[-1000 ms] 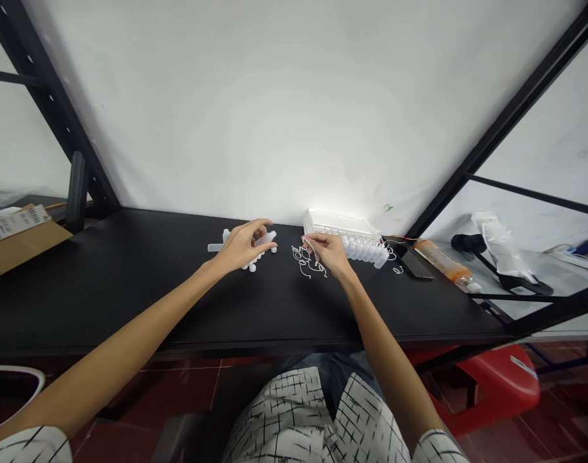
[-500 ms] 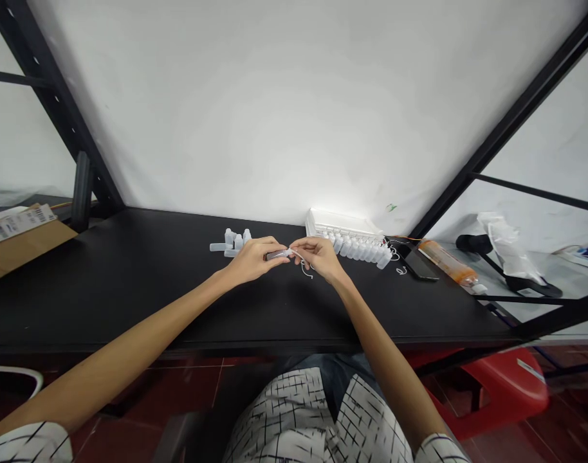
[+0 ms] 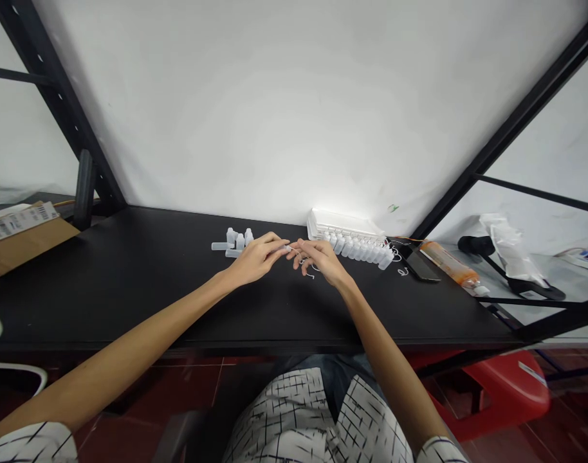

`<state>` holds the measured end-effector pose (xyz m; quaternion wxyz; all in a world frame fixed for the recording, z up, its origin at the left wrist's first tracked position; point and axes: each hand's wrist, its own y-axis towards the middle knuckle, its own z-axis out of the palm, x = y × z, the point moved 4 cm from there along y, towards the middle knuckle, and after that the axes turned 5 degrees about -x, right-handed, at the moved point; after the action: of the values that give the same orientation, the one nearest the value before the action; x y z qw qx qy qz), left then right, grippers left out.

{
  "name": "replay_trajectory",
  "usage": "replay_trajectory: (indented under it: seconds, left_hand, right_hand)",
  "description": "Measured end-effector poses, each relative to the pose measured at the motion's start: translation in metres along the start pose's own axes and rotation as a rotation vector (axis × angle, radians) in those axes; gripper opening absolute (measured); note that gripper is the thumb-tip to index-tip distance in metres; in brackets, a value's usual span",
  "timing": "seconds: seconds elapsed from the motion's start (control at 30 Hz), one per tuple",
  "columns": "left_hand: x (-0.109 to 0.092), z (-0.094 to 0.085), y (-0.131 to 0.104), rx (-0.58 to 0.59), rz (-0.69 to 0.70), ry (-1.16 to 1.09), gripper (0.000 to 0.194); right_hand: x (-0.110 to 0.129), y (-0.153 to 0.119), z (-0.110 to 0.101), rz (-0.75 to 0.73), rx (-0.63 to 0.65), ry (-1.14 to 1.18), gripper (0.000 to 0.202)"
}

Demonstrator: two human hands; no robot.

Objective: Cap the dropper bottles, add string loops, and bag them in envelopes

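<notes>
My left hand (image 3: 261, 258) is closed around a small translucent plastic bottle (image 3: 287, 249), most of it hidden by the fingers; only its neck end shows, pointing right. Close against that end, my right hand (image 3: 323, 258) pinches a thin white cord (image 3: 296, 251) between thumb and forefinger, its other fingers spread below. Loose white cord (image 3: 311, 276) trails on the black table under the right hand. Left of my left hand stand several small translucent bottles (image 3: 231, 236), with others lying on their sides.
Several bottles with white cords stand in a slanting row (image 3: 354, 248) before a stack of white trays (image 3: 342, 222). Right of them lie a phone (image 3: 422, 267) and an orange-labelled bottle (image 3: 451, 265). A cardboard box (image 3: 28, 241) is at far left; a red stool (image 3: 506, 389) stands below right.
The small bottle has turned so that less of it shows between my left fingers. My right hand's lower fingers have spread. The view has shifted slightly.
</notes>
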<state>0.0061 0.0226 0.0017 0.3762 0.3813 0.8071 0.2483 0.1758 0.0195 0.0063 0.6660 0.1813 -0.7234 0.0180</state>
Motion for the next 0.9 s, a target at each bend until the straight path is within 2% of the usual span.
replay_trajectory:
  seconds: [0.27,0.43,0.57,0.7,0.9]
  left_hand:
    - [-0.002,0.003,0.0,0.12,-0.095,-0.078,0.04]
    - [-0.003,0.0,0.002,0.101,-0.189,-0.117,0.042]
    - [-0.005,0.001,0.001,0.099,-0.25,-0.152,0.043]
    - [-0.007,0.0,0.001,0.09,-0.254,-0.163,0.043]
    - [-0.009,0.0,0.0,0.114,-0.236,-0.129,0.039]
  right_hand:
    - [-0.006,0.001,0.0,-0.028,0.004,-0.05,0.034]
    - [-0.006,-0.001,0.005,-0.035,0.029,-0.116,0.028]
    - [-0.002,-0.001,0.008,-0.066,0.003,-0.067,0.037]
    - [0.0,-0.002,0.01,-0.093,-0.003,-0.018,0.039]
    - [0.0,-0.004,0.01,-0.051,0.027,-0.031,0.037]
